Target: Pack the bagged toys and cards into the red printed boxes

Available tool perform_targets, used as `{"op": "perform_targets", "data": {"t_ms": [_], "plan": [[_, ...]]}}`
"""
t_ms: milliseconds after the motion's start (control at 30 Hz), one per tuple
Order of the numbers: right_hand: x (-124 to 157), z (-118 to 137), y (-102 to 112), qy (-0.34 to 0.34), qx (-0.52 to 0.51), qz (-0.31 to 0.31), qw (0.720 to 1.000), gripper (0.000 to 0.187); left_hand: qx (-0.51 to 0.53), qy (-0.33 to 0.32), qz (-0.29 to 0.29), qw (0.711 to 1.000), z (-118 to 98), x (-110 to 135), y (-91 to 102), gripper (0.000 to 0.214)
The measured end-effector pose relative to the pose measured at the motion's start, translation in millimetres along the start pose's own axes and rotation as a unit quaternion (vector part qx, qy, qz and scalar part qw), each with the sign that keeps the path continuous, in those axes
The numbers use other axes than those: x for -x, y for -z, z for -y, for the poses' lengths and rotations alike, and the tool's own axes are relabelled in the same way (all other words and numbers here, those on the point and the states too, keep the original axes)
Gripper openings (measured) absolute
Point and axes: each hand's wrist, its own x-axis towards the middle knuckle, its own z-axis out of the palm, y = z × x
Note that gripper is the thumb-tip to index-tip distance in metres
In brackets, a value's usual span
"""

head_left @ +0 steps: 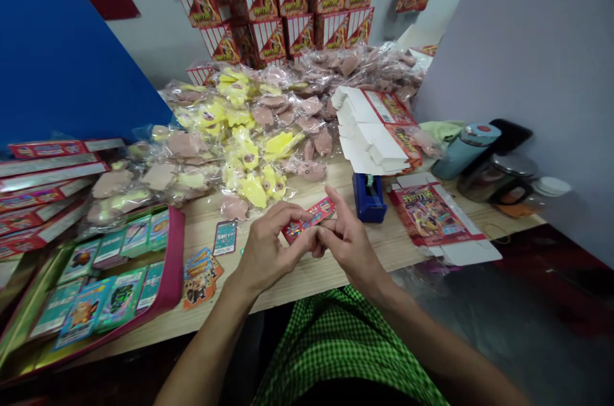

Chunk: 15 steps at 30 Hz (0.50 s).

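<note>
In front of my body, both hands meet over a small red printed card point(319, 210), held tilted just above the table. My left hand point(273, 245) is closed, its thumb and fingers gripping the card's left side. My right hand point(349, 238) is at the card's lower right edge, with thumb and curled fingers pinched together there and the index finger raised; part of its grip is hidden. Left of my left hand lie a teal card point(225, 238) and a small fan of orange and blue cards point(201, 278).
A pink-edged tray point(175, 252) of card stacks stands left, near stacked flat boxes point(48, 195). Bagged yellow and pink pieces point(249, 156) pile up behind. A blue tape dispenser point(369, 201), unfolded boxes point(436, 214), a bottle point(465, 150) and a mug point(499, 179) stand right.
</note>
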Motion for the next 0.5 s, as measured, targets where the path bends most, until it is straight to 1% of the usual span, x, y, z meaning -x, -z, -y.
{"op": "perform_targets", "data": {"t_ms": [67, 133, 200, 233, 300, 400, 433, 500], "plan": [[0.0, -0.2, -1.4, 0.0, -0.001, -0.009, 1.0, 0.093, -0.01, 0.04, 0.019, 0.999, -1.5, -8.6, 2.7, 0.009], [-0.6, 0.4, -3.8, -0.002, -0.007, -0.016, 1.0, 0.093, -0.021, 0.07, 0.054, 0.996, -3.1, -15.8, 4.8, 0.011], [-1.3, 0.2, -6.1, -0.007, -0.019, -0.019, 1.0, 0.094, -0.032, 0.079, 0.087, 0.993, -5.3, -20.5, 6.4, 0.009], [-1.4, -0.8, -6.5, -0.015, -0.024, -0.021, 0.999, 0.096, -0.042, 0.073, 0.093, 0.992, -6.4, -21.8, 6.8, 0.008], [-1.5, -4.9, -4.8, -0.049, -0.028, -0.025, 0.998, 0.101, -0.073, 0.047, 0.087, 0.992, -7.6, -22.3, 6.5, 0.005], [-1.1, -13.5, 6.0, -0.108, -0.012, -0.039, 0.993, 0.105, -0.123, 0.005, 0.054, 0.991, -4.9, -18.5, 2.2, 0.001], [-1.1, -15.8, 11.5, -0.113, 0.001, -0.05, 0.992, 0.104, -0.135, -0.005, 0.04, 0.99, -2.9, -16.4, -0.2, 0.001], [-1.6, -18.0, 23.8, -0.103, 0.036, -0.082, 0.991, 0.097, -0.149, -0.017, 0.019, 0.989, 1.7, -11.2, -5.6, 0.006]]}}
